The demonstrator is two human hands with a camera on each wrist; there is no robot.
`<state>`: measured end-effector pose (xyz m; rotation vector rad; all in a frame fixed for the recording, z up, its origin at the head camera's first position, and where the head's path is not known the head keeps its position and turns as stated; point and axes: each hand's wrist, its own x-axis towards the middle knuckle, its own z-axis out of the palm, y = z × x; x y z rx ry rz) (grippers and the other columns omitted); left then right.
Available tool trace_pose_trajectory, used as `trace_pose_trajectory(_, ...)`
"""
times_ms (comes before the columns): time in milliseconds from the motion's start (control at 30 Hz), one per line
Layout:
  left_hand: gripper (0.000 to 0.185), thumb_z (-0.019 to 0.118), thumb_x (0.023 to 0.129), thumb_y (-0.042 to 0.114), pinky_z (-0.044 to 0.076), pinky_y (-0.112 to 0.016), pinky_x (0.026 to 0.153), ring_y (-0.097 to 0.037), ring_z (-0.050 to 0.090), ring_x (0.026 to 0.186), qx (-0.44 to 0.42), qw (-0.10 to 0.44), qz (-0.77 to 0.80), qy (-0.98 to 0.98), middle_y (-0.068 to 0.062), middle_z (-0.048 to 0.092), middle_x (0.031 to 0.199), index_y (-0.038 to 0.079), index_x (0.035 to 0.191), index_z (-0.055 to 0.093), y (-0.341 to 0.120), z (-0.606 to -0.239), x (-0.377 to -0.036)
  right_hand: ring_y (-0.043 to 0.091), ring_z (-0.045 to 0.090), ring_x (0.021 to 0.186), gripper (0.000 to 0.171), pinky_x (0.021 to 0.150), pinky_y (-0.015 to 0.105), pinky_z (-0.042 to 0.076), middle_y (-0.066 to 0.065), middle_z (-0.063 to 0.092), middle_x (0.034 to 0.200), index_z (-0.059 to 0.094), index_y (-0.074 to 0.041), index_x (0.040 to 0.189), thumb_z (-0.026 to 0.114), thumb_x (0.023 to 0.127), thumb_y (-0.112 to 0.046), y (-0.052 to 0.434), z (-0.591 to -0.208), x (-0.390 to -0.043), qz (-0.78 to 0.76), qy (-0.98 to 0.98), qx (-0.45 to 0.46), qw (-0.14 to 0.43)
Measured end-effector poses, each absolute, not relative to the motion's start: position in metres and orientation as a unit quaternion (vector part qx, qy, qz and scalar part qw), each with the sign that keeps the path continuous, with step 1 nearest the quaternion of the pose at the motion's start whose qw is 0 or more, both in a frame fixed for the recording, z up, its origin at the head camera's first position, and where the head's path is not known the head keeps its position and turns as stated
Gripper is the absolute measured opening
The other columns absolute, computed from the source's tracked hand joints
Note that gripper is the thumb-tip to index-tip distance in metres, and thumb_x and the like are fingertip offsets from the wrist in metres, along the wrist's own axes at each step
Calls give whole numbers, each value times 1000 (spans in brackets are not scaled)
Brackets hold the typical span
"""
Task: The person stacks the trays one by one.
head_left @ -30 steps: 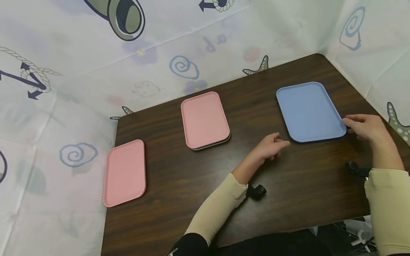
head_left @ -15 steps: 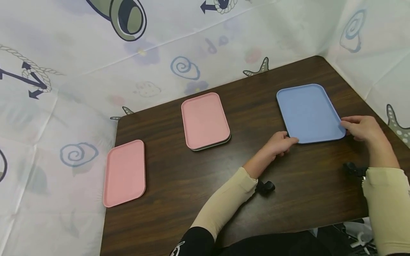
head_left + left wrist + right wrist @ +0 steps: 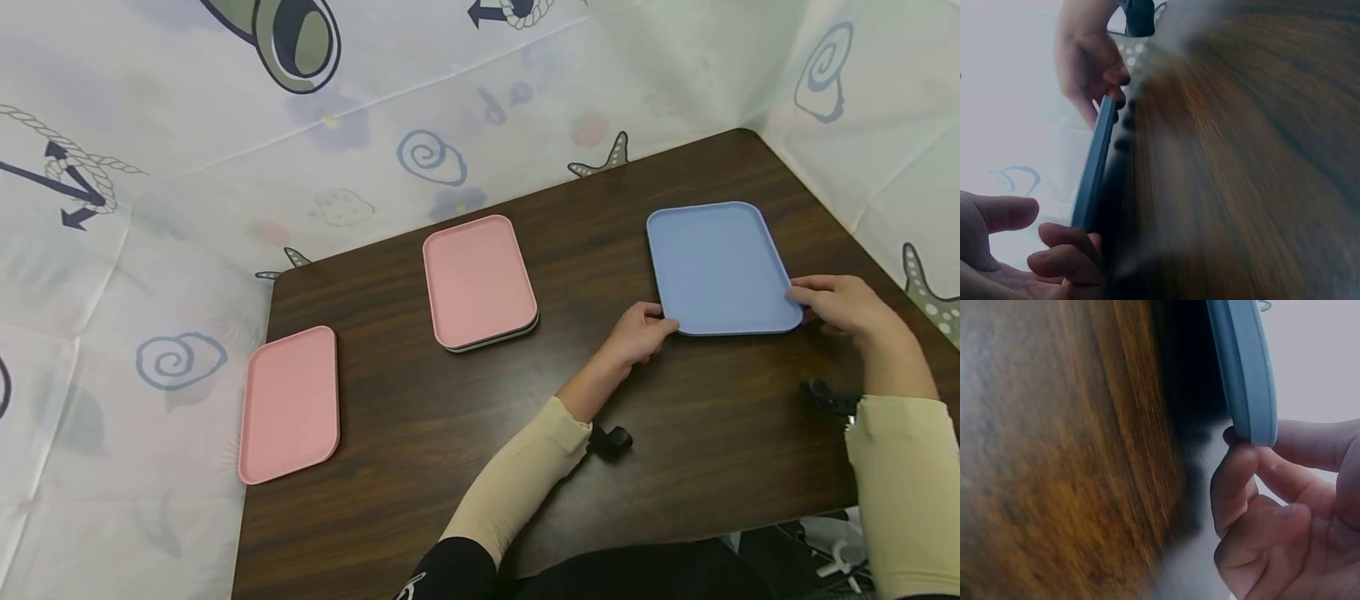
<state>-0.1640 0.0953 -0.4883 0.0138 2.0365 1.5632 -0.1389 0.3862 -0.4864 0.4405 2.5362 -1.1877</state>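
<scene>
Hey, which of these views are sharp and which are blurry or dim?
Head view: sharp, evenly lit, blue tray and table crisp. Left wrist view: dim, wood grain smeared, tray edge dark. Right wrist view: brighter, grain soft, right hand close.

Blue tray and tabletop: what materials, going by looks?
Blue tray: probably moulded plastic, matte; uniform colour, rounded corners, thin raised rim seen edge-on from the right wrist. Left hand and right hand grip its near corners. Table: dark wood-grain top with slight sheen, possibly laminate; solid wood cannot be ruled out.
</scene>
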Motion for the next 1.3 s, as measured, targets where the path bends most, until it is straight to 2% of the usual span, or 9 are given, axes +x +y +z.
trace_pose_trajectory(67, 39, 64, 95, 19, 33, -25, 49, -11, 44, 54, 6, 268, 596, 757, 4, 58, 85, 6, 131, 56, 92, -491, -166, 13, 54, 81, 70, 65, 33, 47, 21, 62, 101, 40, 13, 139, 45, 101, -45, 386, -485, -138, -421, 881, 145, 159)
trace_pose_trajectory(200, 37, 65, 95, 16, 38, -24, 55, -10, 49, 60, 16, 243, 604, 759, 4, 58, 81, 2, 128, 61, 86, -495, -168, 8, 53, 77, 68, 66, 33, 46, -2, 62, 84, 38, 14, 139, 48, 101, -42, 384, -484, -133, -441, 872, 113, 177)
trace_pose_trajectory(267, 37, 66, 94, 14, 39, -23, 59, -8, 50, 65, 23, 232, 602, 764, 4, 58, 80, 1, 128, 61, 83, -496, -168, 7, 52, 76, 67, 66, 32, 46, -5, 61, 82, 38, 15, 138, 50, 101, -40, 383, -484, -131, -450, 869, 96, 183)
trace_pose_trajectory(367, 37, 67, 93, 11, 40, -21, 63, -6, 50, 70, 38, 217, 596, 772, 4, 56, 78, -1, 127, 62, 79, -498, -165, 8, 52, 76, 65, 65, 31, 45, -5, 61, 82, 39, 15, 137, 51, 102, -38, 381, -485, -127, -458, 866, 80, 186)
trace_pose_trajectory(533, 34, 67, 91, 8, 39, -20, 63, -6, 48, 68, 65, 193, 591, 780, 4, 54, 76, -1, 124, 63, 69, -496, -158, 11, 53, 72, 59, 61, 31, 46, -5, 63, 80, 40, 15, 135, 54, 101, -31, 377, -485, -121, -473, 861, 70, 174)
trace_pose_trajectory(733, 35, 67, 92, 10, 40, -20, 61, -6, 50, 66, 98, 172, 590, 783, 4, 58, 80, 2, 126, 62, 51, -488, -148, 12, 60, 72, 50, 57, 32, 48, -2, 67, 79, 42, 13, 133, 56, 101, -22, 367, -480, -115, -498, 847, 56, 177)
trace_pose_trajectory(1033, 36, 69, 91, 9, 38, -20, 51, -6, 42, 52, 117, 145, 610, 770, 1, 57, 84, 1, 125, 61, 6, -476, -127, 16, 66, 76, 46, 61, 34, 53, -3, 71, 91, 45, 12, 131, 58, 100, -19, 337, -474, -114, -522, 830, 13, 197)
trace_pose_trajectory(1300, 39, 68, 91, 7, 37, -22, 44, -8, 39, 49, 88, 157, 650, 738, -5, 54, 87, 0, 128, 57, -51, -477, -99, 24, 66, 76, 38, 61, 37, 55, 10, 68, 92, 53, 9, 120, 65, 95, -17, 285, -471, -117, -560, 797, -38, 222)
